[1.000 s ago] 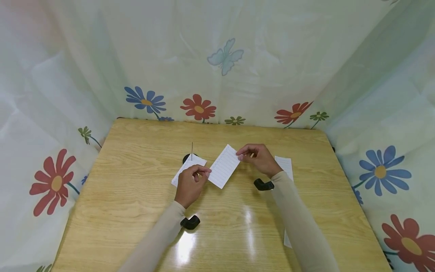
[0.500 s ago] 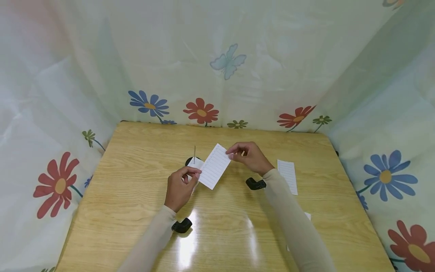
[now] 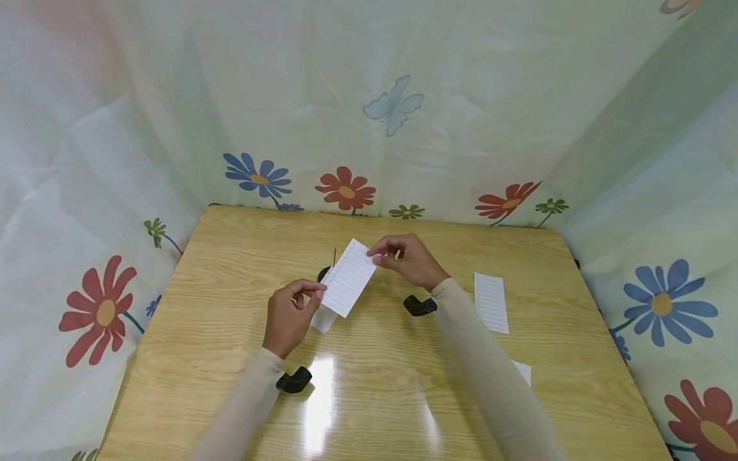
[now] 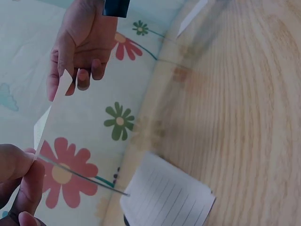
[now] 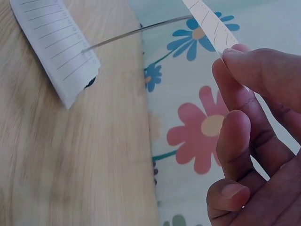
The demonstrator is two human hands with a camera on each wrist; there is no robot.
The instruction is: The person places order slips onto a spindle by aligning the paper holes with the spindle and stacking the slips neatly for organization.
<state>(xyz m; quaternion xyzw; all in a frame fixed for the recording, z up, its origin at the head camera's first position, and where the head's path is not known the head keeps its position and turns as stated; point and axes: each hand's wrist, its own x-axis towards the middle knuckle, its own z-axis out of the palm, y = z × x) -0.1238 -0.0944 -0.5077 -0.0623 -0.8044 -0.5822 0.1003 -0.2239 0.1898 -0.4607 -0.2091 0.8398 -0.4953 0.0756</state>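
Observation:
My left hand (image 3: 288, 317) and right hand (image 3: 409, 259) pinch a lined paper slip (image 3: 348, 278) at opposite edges, thumbs against fingers. It is held tilted in the air over a thin upright metal spike (image 5: 141, 30), part of a bill spindle with a black base (image 3: 324, 274). Lower on the spike sit pierced lined slips (image 4: 164, 193), close over the tabletop. In the left wrist view, the spike's upper end is right at the held slip by the left fingertips. From the head view, the slip covers much of the spike and the pierced slips.
To the right on the wooden table (image 3: 392, 397) lies a lined slip (image 3: 492, 304). Nearer me, another slip (image 3: 523, 371) is partly covered by the right sleeve (image 3: 490, 371). A flowered curtain (image 3: 288, 96) hangs around the back and sides.
Both hands have carried the held slip to the left, from beside the spindle to over it. The slips on the right now show more from behind the right arm.

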